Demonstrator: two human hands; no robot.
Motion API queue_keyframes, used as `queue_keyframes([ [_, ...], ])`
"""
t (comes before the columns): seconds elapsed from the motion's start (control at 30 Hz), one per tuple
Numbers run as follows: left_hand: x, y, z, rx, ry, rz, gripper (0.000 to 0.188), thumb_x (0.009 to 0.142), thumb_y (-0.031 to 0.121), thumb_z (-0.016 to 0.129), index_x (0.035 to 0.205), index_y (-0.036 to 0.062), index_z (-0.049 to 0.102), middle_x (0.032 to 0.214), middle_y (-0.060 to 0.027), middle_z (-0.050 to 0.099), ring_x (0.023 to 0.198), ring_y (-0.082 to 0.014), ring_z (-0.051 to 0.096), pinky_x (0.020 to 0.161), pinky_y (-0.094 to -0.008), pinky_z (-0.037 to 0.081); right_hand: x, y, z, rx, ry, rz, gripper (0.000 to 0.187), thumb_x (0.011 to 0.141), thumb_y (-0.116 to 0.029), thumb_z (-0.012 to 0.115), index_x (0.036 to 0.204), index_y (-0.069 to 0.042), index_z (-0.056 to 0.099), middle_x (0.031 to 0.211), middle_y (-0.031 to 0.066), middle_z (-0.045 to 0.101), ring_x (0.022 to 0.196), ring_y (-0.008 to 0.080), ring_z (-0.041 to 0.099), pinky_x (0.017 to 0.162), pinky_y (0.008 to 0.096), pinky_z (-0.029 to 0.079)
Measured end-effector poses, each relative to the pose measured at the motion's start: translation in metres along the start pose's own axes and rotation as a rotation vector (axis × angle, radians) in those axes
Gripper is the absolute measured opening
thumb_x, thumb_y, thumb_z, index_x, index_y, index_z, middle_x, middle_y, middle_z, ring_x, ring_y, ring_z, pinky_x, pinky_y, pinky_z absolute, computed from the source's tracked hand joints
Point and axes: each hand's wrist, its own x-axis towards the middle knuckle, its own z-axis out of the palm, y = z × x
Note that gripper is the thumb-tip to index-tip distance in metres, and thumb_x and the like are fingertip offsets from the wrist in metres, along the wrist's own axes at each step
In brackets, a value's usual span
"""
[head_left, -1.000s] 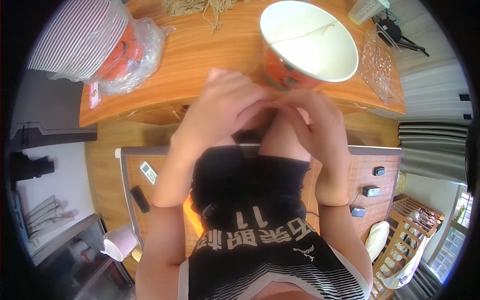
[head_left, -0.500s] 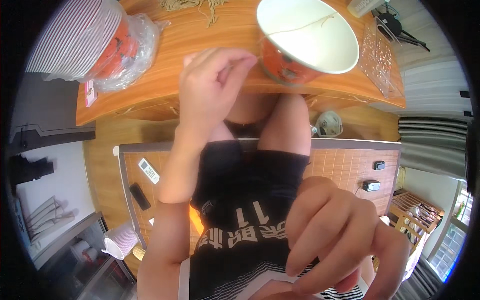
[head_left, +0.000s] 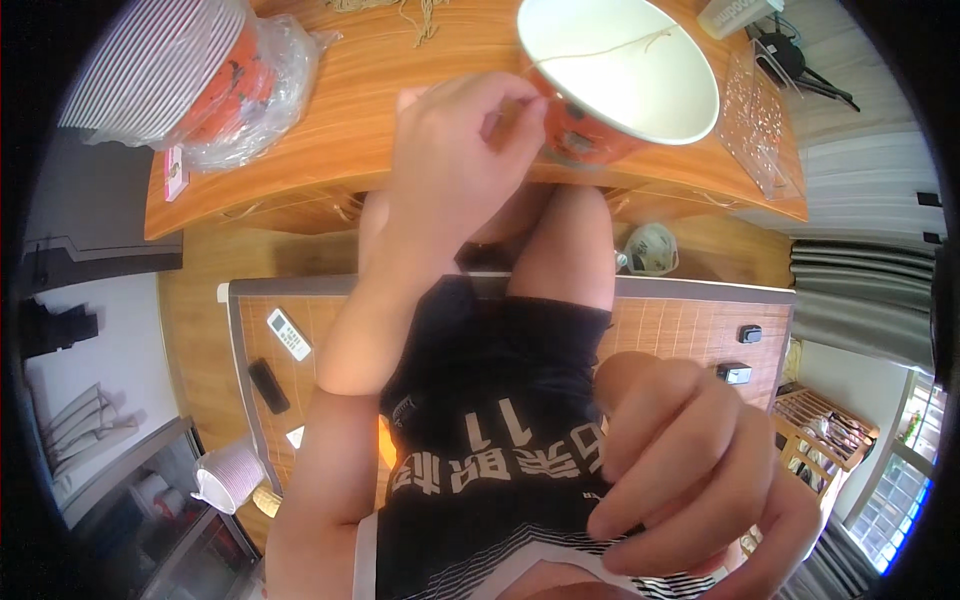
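Note:
A large paper bucket (head_left: 580,135), orange outside and white inside, stands tilted in the view on the wooden table. A thin piece of twine (head_left: 610,50) crosses its mouth, with a small knot or frayed bit near the right side. My left hand (head_left: 455,150) is beside the bucket's left wall, thumb and forefinger pinched together close to the twine's left end. Whether the twine is in that pinch cannot be made out. Close to my chest, my right hand (head_left: 690,465) is raised with fingers curled inward; its thumb tip and anything it holds are hidden.
A nested stack of paper buckets (head_left: 165,75) in clear plastic stands at the table's left. More twine (head_left: 425,20) lies at the far edge. A clear plastic tray (head_left: 750,130) sits on the right. Behind the table edge, a remote (head_left: 289,334) and phone (head_left: 268,386) lie on the seat.
My left hand has moved right and slightly away from me, up to the bucket's wall, still pinched. My right hand has shifted slightly right, fingers still curled. The bucket and twine stay in place.

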Motion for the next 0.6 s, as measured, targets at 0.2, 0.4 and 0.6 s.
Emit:
queue_keyframes([
  [0.2,0.008,0.007,0.010,-0.012,0.003,0.050,0.010,0.082,0.015,0.076,0.087,0.0082,0.072,0.054,-0.0021,0.037,0.050,-0.0137,0.039,0.049,-0.0313,0.031,0.029,0.004,-0.048,-0.864,-0.020,0.257,0.011,0.097,-0.006,0.057,0.104,-0.004,0.064,0.091,0.0079,0.069,0.082,0.0171,0.063,0.070,0.0272,0.045],
  [0.4,0.004,0.006,0.005,0.006,0.008,-0.016,0.012,0.082,0.017,0.076,0.089,0.0083,0.073,0.055,-0.0033,0.042,0.051,-0.0158,0.042,0.050,-0.0322,0.034,0.059,0.020,-0.094,-1.314,-0.355,0.558,0.016,0.095,-0.006,0.059,0.106,0.001,0.068,0.098,0.0102,0.071,0.093,0.0173,0.066,0.079,0.0264,0.049],
  [0.6,0.005,0.008,0.002,0.021,0.013,-0.021,0.011,0.081,0.016,0.076,0.087,0.0082,0.072,0.055,-0.0024,0.037,0.050,-0.0155,0.039,0.049,-0.0329,0.032,0.059,0.049,-0.128,-1.157,-0.530,0.640,0.019,0.097,-0.010,0.060,0.112,-0.002,0.069,0.103,0.0084,0.072,0.093,0.0185,0.067,0.082,0.0309,0.052],
])
